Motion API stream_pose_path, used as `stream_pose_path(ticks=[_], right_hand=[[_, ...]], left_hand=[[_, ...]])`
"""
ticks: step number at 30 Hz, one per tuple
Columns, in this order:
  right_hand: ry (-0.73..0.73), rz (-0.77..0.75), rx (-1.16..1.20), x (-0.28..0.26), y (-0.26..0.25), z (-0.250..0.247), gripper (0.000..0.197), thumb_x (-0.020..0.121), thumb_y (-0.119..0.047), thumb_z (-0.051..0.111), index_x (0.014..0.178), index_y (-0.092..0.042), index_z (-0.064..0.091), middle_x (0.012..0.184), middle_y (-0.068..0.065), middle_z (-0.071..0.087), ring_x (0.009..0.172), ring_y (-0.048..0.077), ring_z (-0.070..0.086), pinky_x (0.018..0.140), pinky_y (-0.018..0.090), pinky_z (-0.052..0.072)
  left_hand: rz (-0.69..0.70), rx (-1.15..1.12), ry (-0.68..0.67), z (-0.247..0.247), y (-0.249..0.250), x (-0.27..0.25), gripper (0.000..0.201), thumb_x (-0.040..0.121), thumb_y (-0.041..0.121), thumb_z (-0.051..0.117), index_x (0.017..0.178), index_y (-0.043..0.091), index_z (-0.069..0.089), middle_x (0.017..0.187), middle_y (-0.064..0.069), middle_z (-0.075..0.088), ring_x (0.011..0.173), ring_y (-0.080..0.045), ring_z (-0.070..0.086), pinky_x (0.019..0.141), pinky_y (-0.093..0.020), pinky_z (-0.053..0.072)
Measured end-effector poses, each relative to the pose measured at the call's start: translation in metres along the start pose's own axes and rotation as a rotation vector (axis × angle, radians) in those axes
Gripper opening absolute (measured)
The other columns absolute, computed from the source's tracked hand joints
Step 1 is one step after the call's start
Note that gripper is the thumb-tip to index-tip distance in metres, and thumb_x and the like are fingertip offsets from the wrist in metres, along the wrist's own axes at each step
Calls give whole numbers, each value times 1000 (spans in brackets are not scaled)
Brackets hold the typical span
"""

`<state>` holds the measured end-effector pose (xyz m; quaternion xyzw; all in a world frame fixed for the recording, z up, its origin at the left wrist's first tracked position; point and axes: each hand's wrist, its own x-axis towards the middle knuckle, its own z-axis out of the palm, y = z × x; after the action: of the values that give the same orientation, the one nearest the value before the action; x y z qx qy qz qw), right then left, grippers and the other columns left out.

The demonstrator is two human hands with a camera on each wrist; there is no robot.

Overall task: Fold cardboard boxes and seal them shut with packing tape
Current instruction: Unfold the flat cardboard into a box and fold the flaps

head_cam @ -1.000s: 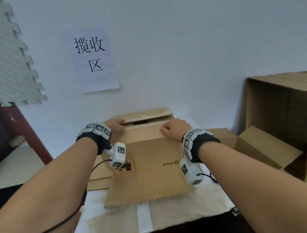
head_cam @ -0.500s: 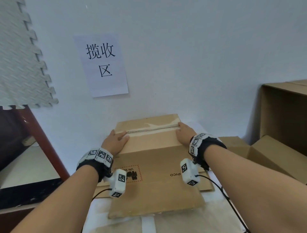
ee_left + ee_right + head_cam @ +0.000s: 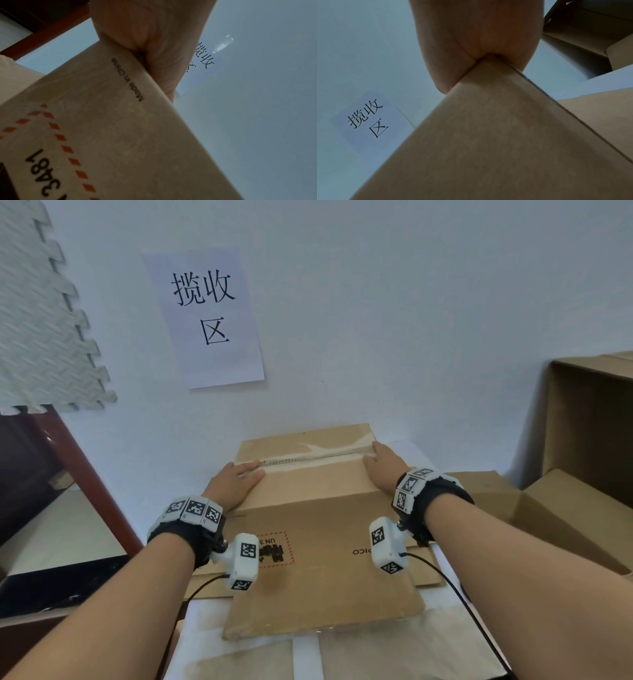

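Observation:
A brown cardboard box (image 3: 318,559) stands in front of me, its printed near face tilted toward the camera. Its top flaps (image 3: 308,470) are folded down and meet along a seam near the wall. My left hand (image 3: 236,481) lies flat with straight fingers on the left end of the top. My right hand (image 3: 383,467) lies flat on the right end, fingertips at the seam. The left wrist view shows the palm (image 3: 154,40) pressed on the box edge (image 3: 130,108). In the right wrist view the palm (image 3: 479,33) sits on the box's corner (image 3: 488,108). No tape roll is in view.
Flattened cardboard (image 3: 428,573) lies under the box on a white surface (image 3: 308,659). More boxes (image 3: 589,440) stand at the right. A paper sign (image 3: 205,316) hangs on the white wall behind. A dark wooden frame (image 3: 85,474) and grey foam mat (image 3: 41,313) are at left.
Both hands slid apart from the middle of the top flaps to its left and right ends. The gap at the far flap has closed, and the view shifted.

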<state>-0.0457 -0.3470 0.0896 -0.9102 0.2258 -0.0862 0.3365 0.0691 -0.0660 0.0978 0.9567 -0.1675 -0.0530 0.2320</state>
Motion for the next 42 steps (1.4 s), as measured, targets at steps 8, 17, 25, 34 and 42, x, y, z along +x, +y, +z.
stream_pose_path(ticks=[8, 17, 25, 34, 42], right_hand=[[18, 13, 8, -18, -2, -3, 50, 102, -21, 31, 149, -7, 21, 154, 10, 27, 140, 31, 27, 113, 37, 25], [40, 18, -22, -44, -1, -9, 48, 101, -17, 31, 147, -5, 25, 151, 12, 32, 137, 30, 31, 111, 35, 26], [98, -22, -28, -76, 1, -7, 48, 103, -20, 28, 149, -8, 22, 153, 10, 28, 140, 26, 28, 112, 35, 25], [128, -41, -52, -85, 9, -2, 43, 103, -18, 25, 145, -8, 29, 149, 11, 34, 132, 29, 39, 106, 37, 32], [124, -26, -72, -84, 9, -2, 41, 103, -17, 25, 142, -5, 33, 146, 13, 36, 133, 28, 37, 106, 36, 30]], left_hand=[[-14, -52, 18, 1, -3, -16, 49, 94, 61, 43, 140, 46, 43, 158, -4, 24, 142, -30, 28, 117, -46, 21], [-15, -81, 54, 4, 3, -39, 48, 92, 61, 46, 137, 45, 47, 155, -4, 32, 140, -30, 33, 115, -48, 26], [23, -54, 71, 11, -2, -70, 47, 97, 58, 37, 142, 44, 40, 158, -8, 23, 138, -34, 34, 114, -48, 28], [96, 70, 121, 18, 5, -77, 45, 104, 40, 31, 146, 29, 41, 155, -14, 27, 136, -33, 36, 111, -41, 29], [79, 165, 133, 16, 13, -83, 43, 105, 39, 30, 146, 31, 41, 158, -12, 26, 138, -34, 37, 112, -42, 29]])
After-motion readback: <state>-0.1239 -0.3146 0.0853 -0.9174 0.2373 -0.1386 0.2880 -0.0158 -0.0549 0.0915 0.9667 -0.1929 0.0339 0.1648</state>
